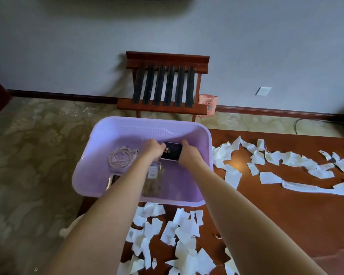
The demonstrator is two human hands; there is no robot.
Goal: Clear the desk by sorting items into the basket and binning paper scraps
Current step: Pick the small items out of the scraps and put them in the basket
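Brown wood makes the surface [286, 215], with white paper scraps [187, 225] all over it. At its far left corner sits a purple basket [147, 121]. Inside it, the left grip [153, 148] and right grip [187, 153] each hold one end of a dark phone [171, 151], low over the bottom. I think it should be laid down flat and softly, away from the cable [121, 157] and the bottle [153, 181], and then both should let go. A white comb [302, 187] lies on the right.

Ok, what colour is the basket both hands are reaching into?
Pale purple, a lilac plastic basket, seen best in the head view, the only one here.
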